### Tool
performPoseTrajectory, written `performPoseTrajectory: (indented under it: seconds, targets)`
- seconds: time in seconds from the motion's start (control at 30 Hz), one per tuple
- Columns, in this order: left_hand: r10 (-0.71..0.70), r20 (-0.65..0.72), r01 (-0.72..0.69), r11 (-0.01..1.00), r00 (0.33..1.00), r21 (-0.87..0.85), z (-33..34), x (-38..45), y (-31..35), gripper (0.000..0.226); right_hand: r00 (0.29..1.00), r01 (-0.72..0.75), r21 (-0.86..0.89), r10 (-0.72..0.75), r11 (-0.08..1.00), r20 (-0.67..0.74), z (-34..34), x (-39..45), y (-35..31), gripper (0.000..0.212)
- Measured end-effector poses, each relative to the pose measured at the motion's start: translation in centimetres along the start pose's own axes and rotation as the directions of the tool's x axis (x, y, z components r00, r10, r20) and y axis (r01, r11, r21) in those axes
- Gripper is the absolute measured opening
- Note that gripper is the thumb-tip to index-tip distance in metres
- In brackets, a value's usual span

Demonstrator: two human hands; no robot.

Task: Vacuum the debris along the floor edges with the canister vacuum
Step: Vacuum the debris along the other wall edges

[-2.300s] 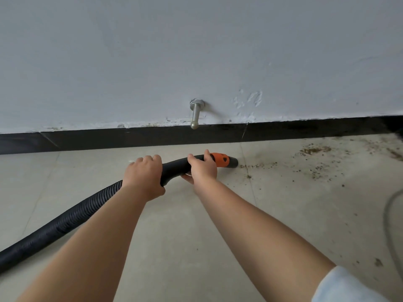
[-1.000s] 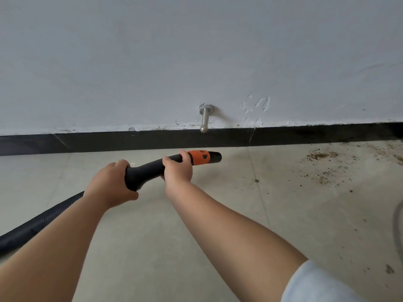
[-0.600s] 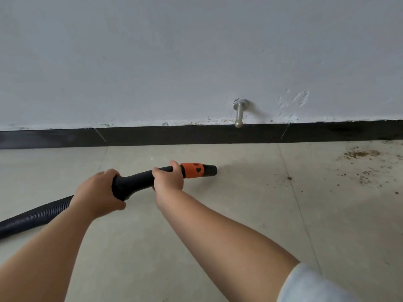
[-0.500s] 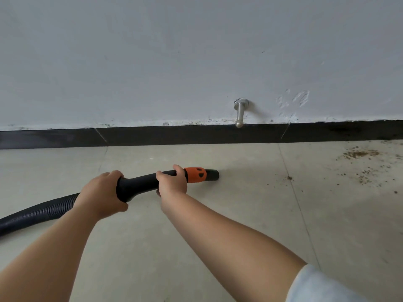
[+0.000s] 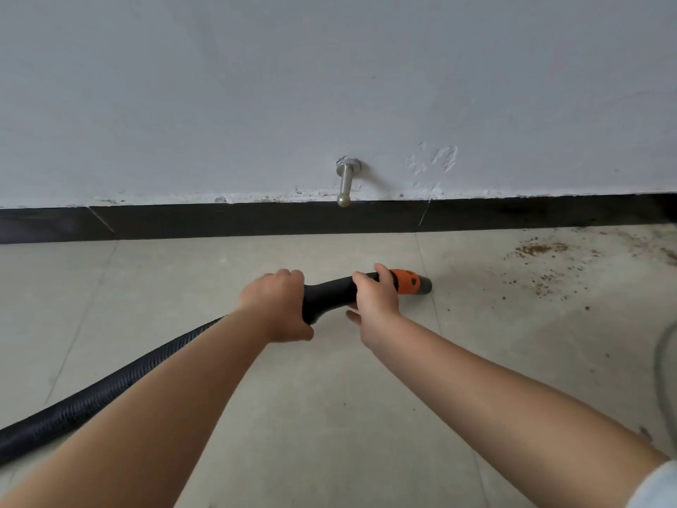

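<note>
A black ribbed vacuum hose [image 5: 110, 388] runs in from the lower left to a black curved handle [image 5: 329, 293] with an orange collar [image 5: 406, 281] and a dark nozzle tip [image 5: 425, 286] low over the tile floor. My left hand [image 5: 274, 306] grips the rear of the handle. My right hand [image 5: 375, 298] holds the front of the handle just behind the orange collar. Brown debris [image 5: 542, 262] is scattered on the floor to the right of the nozzle, near the black baseboard [image 5: 219, 221]. The canister is out of view.
A metal door stopper [image 5: 346, 181] sticks out of the grey wall just above the baseboard, beyond the nozzle. A grey cord [image 5: 665, 375] curves along the right edge of the floor. Beige tiles [image 5: 165, 280] lie to the left.
The nozzle swept left away from the debris, then has come back right toward it. Both hands kept their grip on the handle; the view panned left and back.
</note>
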State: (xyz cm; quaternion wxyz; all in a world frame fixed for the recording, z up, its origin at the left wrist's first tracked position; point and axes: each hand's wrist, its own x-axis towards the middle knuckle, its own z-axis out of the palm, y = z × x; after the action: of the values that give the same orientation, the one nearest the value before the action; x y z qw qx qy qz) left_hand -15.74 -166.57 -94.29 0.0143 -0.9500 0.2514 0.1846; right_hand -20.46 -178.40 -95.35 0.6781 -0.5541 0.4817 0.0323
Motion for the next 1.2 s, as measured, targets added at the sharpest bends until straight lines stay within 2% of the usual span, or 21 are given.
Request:
performPoseTrajectory:
  seconds: [0.23,0.4,0.6,0.73,0.87,1.03,1.2]
  targets:
    - [0.054,-0.017,-0.054,0.998,0.998,-0.037,0.5,1.4,4.4,0.042,0.996,0.026,0.098,-0.018,0.995,-0.087,-3.4,0.9,-0.5,0.055]
    - [-0.022,-0.094,0.005,0.984,0.995,-0.175,0.8,0.7,1.4,0.037,0.995,0.097,0.084,-0.095,0.992,-0.023,-1.2,0.4,-0.4,0.056]
    - [-0.082,-0.058,0.075,0.99,0.995,-0.119,0.8,-1.8,-5.2,0.036,0.995,-0.031,0.125,0.019,0.992,0.1,3.9,-2.4,1.6,0.06]
    - [-0.067,-0.011,0.066,0.995,0.998,-0.072,0.7,-2.4,-5.6,0.037,0.992,-0.089,0.161,0.073,0.983,0.102,4.4,-3.0,2.6,0.06]
    - [0.008,0.025,-0.008,1.0,1.0,-0.001,0.5,-1.7,-1.8,0.039,0.999,-0.031,0.192,0.022,0.981,0.047,0.9,-1.8,2.7,0.059]
    - [0.118,0.022,-0.119,0.992,0.993,0.033,0.4,0.0,6.9,0.043,0.992,0.044,0.254,-0.013,0.966,-0.123,-6.2,0.4,1.4,0.055]
    - [0.159,0.011,-0.159,0.986,0.987,-0.052,1.9,0.9,13.8,0.047,0.958,0.135,0.173,-0.085,0.976,-0.273,-10.8,2.1,1.1,0.049]
